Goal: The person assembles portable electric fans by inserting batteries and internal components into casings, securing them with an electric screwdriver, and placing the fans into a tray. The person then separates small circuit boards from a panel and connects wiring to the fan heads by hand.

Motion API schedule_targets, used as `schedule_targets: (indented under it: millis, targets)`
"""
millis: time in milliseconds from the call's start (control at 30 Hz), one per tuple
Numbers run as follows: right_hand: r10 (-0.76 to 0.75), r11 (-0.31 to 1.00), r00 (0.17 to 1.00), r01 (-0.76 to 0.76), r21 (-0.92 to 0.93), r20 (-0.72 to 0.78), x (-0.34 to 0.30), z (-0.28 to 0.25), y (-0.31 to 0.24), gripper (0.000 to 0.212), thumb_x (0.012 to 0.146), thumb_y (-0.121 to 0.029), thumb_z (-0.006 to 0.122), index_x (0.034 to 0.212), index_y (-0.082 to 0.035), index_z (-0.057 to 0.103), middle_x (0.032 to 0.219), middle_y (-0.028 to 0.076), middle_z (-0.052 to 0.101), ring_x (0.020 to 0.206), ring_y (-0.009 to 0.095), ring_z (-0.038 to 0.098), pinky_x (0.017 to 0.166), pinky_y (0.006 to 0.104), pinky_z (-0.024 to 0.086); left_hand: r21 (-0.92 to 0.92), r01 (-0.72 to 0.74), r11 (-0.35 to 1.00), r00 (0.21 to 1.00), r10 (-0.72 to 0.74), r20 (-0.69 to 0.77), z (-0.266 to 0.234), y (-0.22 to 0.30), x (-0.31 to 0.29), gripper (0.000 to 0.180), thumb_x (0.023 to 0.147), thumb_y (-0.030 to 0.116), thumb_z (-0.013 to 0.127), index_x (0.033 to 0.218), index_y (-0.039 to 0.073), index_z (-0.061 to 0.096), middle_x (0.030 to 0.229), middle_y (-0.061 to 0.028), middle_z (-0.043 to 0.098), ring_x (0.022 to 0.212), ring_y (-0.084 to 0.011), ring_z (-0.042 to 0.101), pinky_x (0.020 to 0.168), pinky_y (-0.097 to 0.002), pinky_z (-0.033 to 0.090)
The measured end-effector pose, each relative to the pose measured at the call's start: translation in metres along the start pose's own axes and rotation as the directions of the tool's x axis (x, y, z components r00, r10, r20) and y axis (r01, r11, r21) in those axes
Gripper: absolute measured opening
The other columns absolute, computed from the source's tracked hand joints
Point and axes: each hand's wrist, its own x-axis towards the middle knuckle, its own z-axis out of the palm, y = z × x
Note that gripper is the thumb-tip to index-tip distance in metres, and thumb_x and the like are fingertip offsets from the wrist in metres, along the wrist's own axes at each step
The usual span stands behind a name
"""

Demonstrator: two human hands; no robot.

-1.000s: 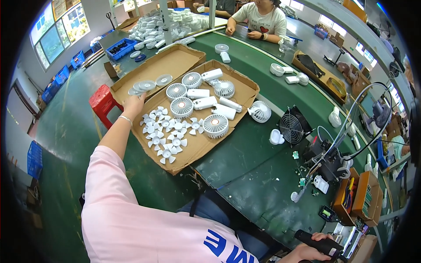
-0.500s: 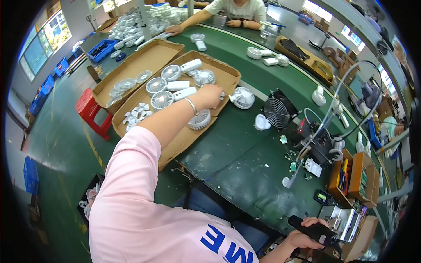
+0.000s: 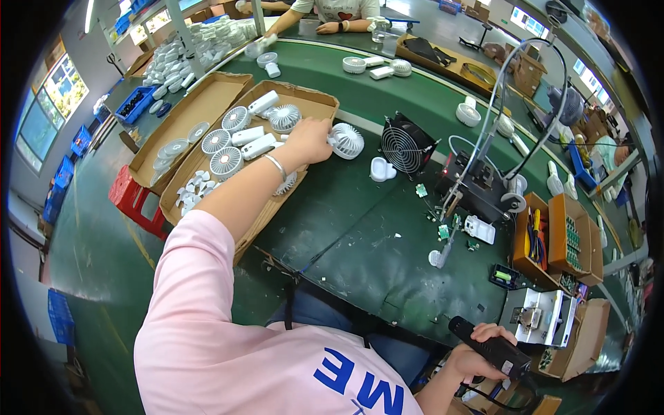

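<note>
My left hand (image 3: 309, 142) reaches over the right edge of a shallow cardboard box (image 3: 315, 97). Its fingers close at the near end of a white handheld fan (image 3: 347, 141) lying on the green table just outside the box; the fingertips are partly hidden. Inside the box are several white handheld fans (image 3: 225, 162), some round-headed with handles, and a pile of loose white fan blades (image 3: 196, 190). Down at the lower right, my right hand (image 3: 477, 356) is wrapped around a black electric screwdriver (image 3: 501, 355) with a cable.
A second cardboard box (image 3: 232, 84) holds round grilles. Beyond the fan stand a black cooling fan (image 3: 408, 146) and a soldering stand (image 3: 477, 183). Small boxes (image 3: 532, 235) and a white-silver device (image 3: 539, 315) sit at right. A co-worker (image 3: 339, 14) works across the belt.
My left hand has moved right, out of the box to the white handheld fan beside it. The view has shifted. My right hand still holds the electric screwdriver.
</note>
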Motion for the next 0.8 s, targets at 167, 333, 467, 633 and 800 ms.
schedule_targets:
  millis: [167,333,467,633,800]
  targets:
    - [-0.033,0.999,0.998,0.034,0.025,-0.047,-0.003,-0.017,-0.001,0.076,0.086,-0.073,0.021,0.094,-0.003,0.051,0.057,0.007,0.048,0.051,0.017,0.045,0.05,0.0287,0.038,-0.256,0.1,0.961,0.976,-0.145,-0.162,-0.049,0.024,-0.012,0.03,0.078,0.031,0.068,0.081,0.002,0.063,0.076,-0.0162,0.064,0.076,-0.0329,0.062,0.069,-0.0392,0.049]
    - [-0.005,0.984,0.996,-0.012,-0.177,-0.094,0.0,-0.026,-0.005,0.08,0.085,-0.074,0.019,0.101,-0.002,0.047,0.07,0.01,0.053,0.066,0.022,0.052,0.065,0.0342,0.045,-0.944,0.073,0.323,0.938,-0.344,-0.045,-0.074,0.027,-0.039,0.027,0.09,0.027,0.061,0.077,0.003,0.06,0.067,0.0004,0.055,0.062,-0.0091,0.053,0.062,-0.0284,0.047]
    - [0.063,0.831,0.998,-0.059,-0.553,-0.013,0.0,-0.069,-0.003,0.054,0.088,-0.049,0.051,0.11,0.001,0.047,0.092,0.011,0.054,0.087,0.022,0.055,0.078,0.0331,0.045,-0.941,0.172,-0.292,0.911,-0.317,0.265,-0.079,0.053,-0.076,0.025,0.098,0.028,0.047,0.1,0.007,0.059,0.081,0.0009,0.058,0.075,-0.0091,0.054,0.076,-0.0307,0.052]
    - [0.246,0.796,0.9,-0.399,-0.456,-0.359,0.004,-0.098,-0.003,0.035,0.092,-0.035,0.059,0.099,-0.002,0.053,0.072,0.002,0.052,0.054,0.009,0.042,0.049,0.0221,0.033,-0.771,0.164,-0.615,0.945,-0.127,0.302,-0.054,0.074,-0.112,0.039,0.1,0.027,0.037,0.132,0.005,0.042,0.129,-0.0108,0.053,0.118,-0.0272,0.052,0.102,-0.0485,0.042]
    - [0.565,0.776,0.771,-0.618,-0.127,-0.294,0.018,-0.075,0.002,0.047,0.094,-0.043,0.053,0.108,0.001,0.054,0.094,0.01,0.06,0.085,0.017,0.057,0.077,0.0274,0.046,-0.537,0.244,-0.807,0.939,0.058,0.34,-0.031,0.113,-0.148,0.04,0.099,0.024,0.036,0.133,0.002,0.04,0.132,-0.0142,0.049,0.12,-0.0298,0.049,0.106,-0.051,0.037]
